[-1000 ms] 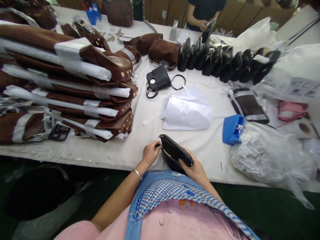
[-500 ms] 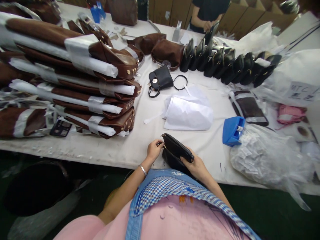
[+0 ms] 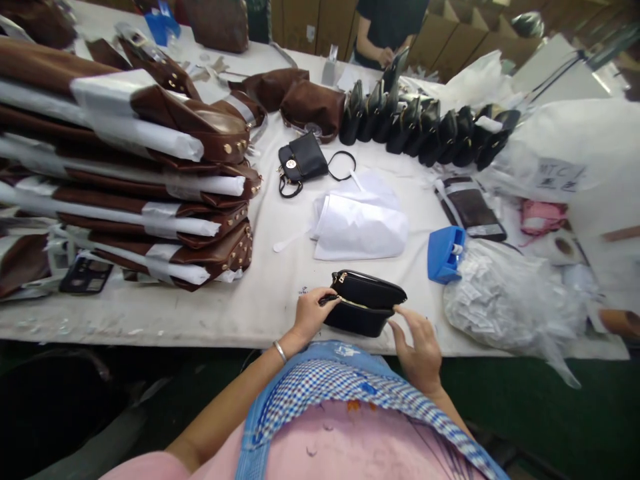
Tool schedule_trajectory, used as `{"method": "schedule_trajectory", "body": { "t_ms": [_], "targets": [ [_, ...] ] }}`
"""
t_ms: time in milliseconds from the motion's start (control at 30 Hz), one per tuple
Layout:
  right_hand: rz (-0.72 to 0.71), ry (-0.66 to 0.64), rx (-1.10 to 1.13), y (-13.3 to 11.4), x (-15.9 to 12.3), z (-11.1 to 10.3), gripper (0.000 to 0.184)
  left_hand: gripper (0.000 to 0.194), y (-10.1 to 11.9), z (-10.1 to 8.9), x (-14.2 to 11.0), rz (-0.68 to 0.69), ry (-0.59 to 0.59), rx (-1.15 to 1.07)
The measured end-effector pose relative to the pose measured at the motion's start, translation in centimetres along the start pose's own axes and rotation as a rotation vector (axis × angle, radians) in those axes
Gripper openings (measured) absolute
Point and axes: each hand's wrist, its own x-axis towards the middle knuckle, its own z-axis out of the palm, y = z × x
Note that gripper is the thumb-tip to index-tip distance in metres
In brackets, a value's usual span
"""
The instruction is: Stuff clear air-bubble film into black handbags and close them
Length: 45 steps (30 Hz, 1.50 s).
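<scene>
A small black handbag (image 3: 363, 323) stands at the table's front edge, its top parted and a gold zip showing. At its left end, my left hand (image 3: 313, 315) pinches a dark strap or tab beside the zip. My right hand (image 3: 419, 347) has its fingertips and thumb on the bag's right end, the palm held away from it. Just beyond lies folded white sheeting (image 3: 361, 227). Behind that is another small black bag (image 3: 306, 159) with a round gold emblem and a looped strap.
Stacked brown bags (image 3: 200, 220) with white-wrapped handles fill the left. Several black bags (image 3: 425, 127) stand in a row at the back. To the right are a blue dispenser (image 3: 443, 257) and a clear plastic bag (image 3: 510, 300) of white pieces. Across the table, a person (image 3: 385, 33) works.
The black handbag has turned broadside and its top has parted. My right hand has moved from gripping its upper edge to its right end. My left hand stays at the left end.
</scene>
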Motion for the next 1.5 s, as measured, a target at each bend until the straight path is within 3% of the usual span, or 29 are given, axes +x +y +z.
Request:
{"method": "schedule_trajectory", "body": {
  "t_ms": [100,267,400,533,700,867,967,1167,1500],
  "targets": [
    [-0.136,-0.186,0.087,-1.1,-0.2,2.7,0.03,0.012,0.2,0.2,-0.6,0.051,-0.05,0.079],
    [-0.023,-0.323,-0.091,-2.7,1.5,5.7,0.027,0.013,-0.6,0.6,-1.4,0.085,-0.125,0.133],
    [-0.068,-0.438,-0.195,-3.6,2.9,5.4,0.013,0.013,-1.0,0.8,-2.2,0.132,-0.229,0.198],
    [-0.102,-0.518,-0.247,-3.5,3.5,4.3,0.018,0.016,0.0,0.6,-2.1,0.21,-0.282,0.29],
    [-0.066,-0.525,-0.021,-2.2,2.2,3.2,0.015,0.021,1.4,0.1,-1.8,0.291,-0.296,0.295],
    [-0.058,-0.533,0.124,-1.7,0.5,4.1,0.008,0.017,-0.1,-0.8,-2.8,0.245,-0.289,0.239],
    [-0.086,-0.585,0.059,-2.0,0.2,4.9,0.004,0.015,-1.1,-1.1,-3.6,0.218,-0.31,0.252],
    [-0.096,-0.591,-0.142,-3.2,0.4,5.5,0.003,0.009,-1.1,-0.9,-4.3,0.146,-0.233,0.316],
    [-0.05,-0.524,-0.111,-3.8,-0.2,5.4,0.009,0.013,-0.6,0.2,-5.1,-0.25,0.004,0.166]
  ]
}}
